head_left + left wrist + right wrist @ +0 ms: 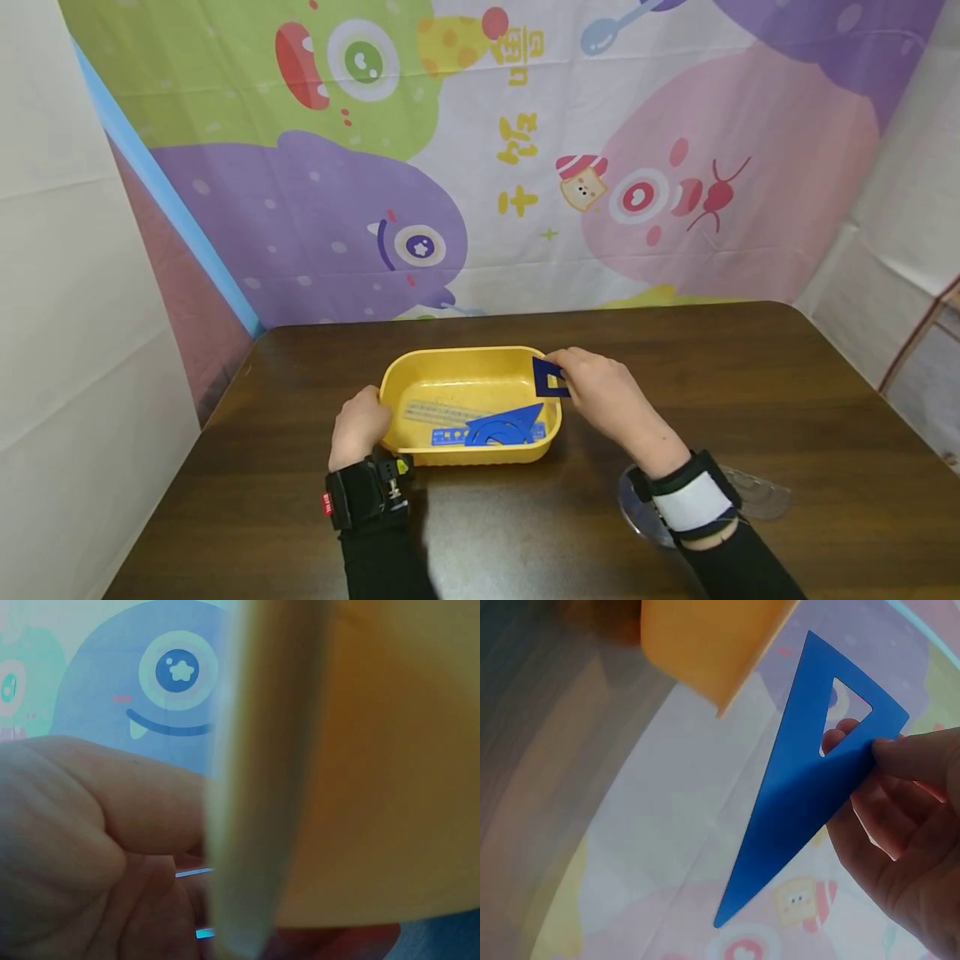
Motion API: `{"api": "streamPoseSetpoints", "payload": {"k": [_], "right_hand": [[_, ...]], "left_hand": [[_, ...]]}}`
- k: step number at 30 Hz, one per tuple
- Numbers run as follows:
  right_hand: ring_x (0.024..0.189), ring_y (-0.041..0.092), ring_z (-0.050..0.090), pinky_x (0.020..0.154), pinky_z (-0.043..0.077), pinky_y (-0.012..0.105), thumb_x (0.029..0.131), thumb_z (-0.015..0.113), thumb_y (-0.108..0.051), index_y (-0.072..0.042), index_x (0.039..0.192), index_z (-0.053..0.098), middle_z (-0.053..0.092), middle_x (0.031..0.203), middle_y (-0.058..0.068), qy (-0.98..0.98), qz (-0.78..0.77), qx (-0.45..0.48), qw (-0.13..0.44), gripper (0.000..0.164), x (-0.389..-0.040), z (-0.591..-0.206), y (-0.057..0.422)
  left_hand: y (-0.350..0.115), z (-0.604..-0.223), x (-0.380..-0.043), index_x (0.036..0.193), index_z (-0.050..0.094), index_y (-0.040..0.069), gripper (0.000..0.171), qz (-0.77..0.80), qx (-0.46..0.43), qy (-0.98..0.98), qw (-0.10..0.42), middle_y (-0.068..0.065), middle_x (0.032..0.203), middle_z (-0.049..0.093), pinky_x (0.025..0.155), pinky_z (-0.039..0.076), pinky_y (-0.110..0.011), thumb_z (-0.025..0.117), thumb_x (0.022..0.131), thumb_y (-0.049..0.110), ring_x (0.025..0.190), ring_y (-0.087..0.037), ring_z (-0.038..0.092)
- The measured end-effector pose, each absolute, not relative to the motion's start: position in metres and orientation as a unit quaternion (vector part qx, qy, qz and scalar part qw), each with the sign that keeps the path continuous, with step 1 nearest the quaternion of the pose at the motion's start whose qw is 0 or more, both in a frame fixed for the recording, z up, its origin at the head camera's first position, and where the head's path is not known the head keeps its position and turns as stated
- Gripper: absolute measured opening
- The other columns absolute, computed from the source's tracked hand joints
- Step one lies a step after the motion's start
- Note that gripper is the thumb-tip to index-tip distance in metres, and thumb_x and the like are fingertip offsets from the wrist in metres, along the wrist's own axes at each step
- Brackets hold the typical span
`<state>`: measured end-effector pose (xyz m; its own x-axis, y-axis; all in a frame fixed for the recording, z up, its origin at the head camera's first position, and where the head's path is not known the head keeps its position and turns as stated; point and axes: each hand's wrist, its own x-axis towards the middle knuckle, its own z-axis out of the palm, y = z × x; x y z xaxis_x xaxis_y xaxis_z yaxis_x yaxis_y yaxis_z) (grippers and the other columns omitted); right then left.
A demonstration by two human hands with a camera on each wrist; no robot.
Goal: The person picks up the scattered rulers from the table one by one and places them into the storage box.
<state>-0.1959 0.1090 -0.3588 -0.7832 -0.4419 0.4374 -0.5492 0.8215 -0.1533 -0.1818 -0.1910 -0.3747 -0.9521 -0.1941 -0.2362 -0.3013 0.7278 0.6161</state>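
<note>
Brown bench (255, 517) carries yellow tub (480, 456). Left hand (362, 427): fingers clamped on tub's left end. Right hand (606, 396): fingers pinching blue set square (787, 802) by tub's right rim; rim contact hard to tell. Seen from right wrist, long axis slants, sharp tip pointing down-left. Right wristband (693, 500) partly hides clear plastic pieces (757, 493) on bench. Inside tub: clear ruler (435, 413), blue pieces (517, 414).

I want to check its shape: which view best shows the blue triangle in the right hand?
The right wrist view: the blue triangle appears large, opening and long tip visible. The head view shows it small, partly hidden by the right hand; the left wrist view shows none of it.
</note>
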Motion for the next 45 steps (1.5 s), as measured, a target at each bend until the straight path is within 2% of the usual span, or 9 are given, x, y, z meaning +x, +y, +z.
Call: {"api": "streamPoseSetpoints", "payload": {"k": [7,11,18,22,26,35,45], "right_hand": [[0.079,0.016,0.063,0.065,0.051,0.029,0.087,0.055,-0.006,-0.007,0.103,0.064,0.066,0.091,0.005,-0.936,0.128,0.28,0.172,0.018,-0.194,-0.361,0.085],[0.076,0.013,0.062,0.064,0.051,0.027,0.083,0.06,-0.005,-0.009,0.102,0.064,0.063,0.094,0.003,-0.934,0.105,0.294,0.172,0.02,-0.191,-0.364,0.074],[0.065,0.01,0.056,0.058,0.049,0.022,0.079,0.064,-0.004,-0.01,0.102,0.064,0.058,0.087,0.002,-0.929,0.078,0.315,0.176,0.024,-0.188,-0.368,0.061],[0.065,0.01,0.055,0.055,0.047,0.022,0.077,0.065,-0.004,-0.01,0.101,0.064,0.058,0.085,0.001,-0.923,0.079,0.328,0.186,0.024,-0.188,-0.371,0.056],[0.069,0.011,0.057,0.057,0.048,0.023,0.078,0.065,-0.005,-0.011,0.1,0.064,0.06,0.087,0.001,-0.916,0.076,0.343,0.194,0.023,-0.188,-0.374,0.052],[0.073,0.012,0.058,0.066,0.05,0.024,0.079,0.067,-0.008,-0.01,0.103,0.063,0.061,0.09,0.002,-0.919,0.086,0.347,0.165,0.025,-0.187,-0.378,0.041],[0.071,0.01,0.059,0.064,0.05,0.024,0.077,0.068,-0.009,-0.011,0.1,0.063,0.06,0.088,0.001,-0.913,0.077,0.361,0.172,0.023,-0.183,-0.383,0.034]], "left_hand": [[-0.192,-0.374,-0.182,0.107,0.049,-0.004,0.026,0.342,-0.139,0.925,0.085,-0.014,0.08,0.05,0.06,0.039,-0.03,0.039,0.086,0.006,0.068,-0.025,0.05],[-0.191,-0.374,-0.182,0.108,0.048,-0.004,0.026,0.342,-0.137,0.926,0.086,-0.014,0.08,0.05,0.06,0.039,-0.03,0.039,0.086,0.006,0.068,-0.024,0.049],[-0.191,-0.374,-0.183,0.108,0.049,-0.004,0.027,0.342,-0.139,0.925,0.086,-0.014,0.081,0.051,0.06,0.039,-0.03,0.039,0.086,0.006,0.069,-0.024,0.05],[-0.191,-0.374,-0.184,0.109,0.048,-0.003,0.027,0.346,-0.143,0.923,0.087,-0.014,0.082,0.051,0.061,0.039,-0.03,0.039,0.086,0.007,0.07,-0.024,0.05],[-0.191,-0.375,-0.185,0.11,0.048,-0.003,0.028,0.346,-0.145,0.923,0.091,-0.014,0.083,0.051,0.061,0.039,-0.03,0.038,0.086,0.007,0.071,-0.025,0.05],[-0.191,-0.374,-0.184,0.11,0.048,-0.004,0.028,0.341,-0.136,0.926,0.084,-0.015,0.082,0.051,0.06,0.039,-0.03,0.04,0.086,0.007,0.069,-0.025,0.05],[-0.192,-0.376,-0.186,0.111,0.048,-0.003,0.029,0.339,-0.143,0.926,0.091,-0.014,0.083,0.052,0.06,0.039,-0.03,0.038,0.086,0.007,0.07,-0.024,0.05]]}}
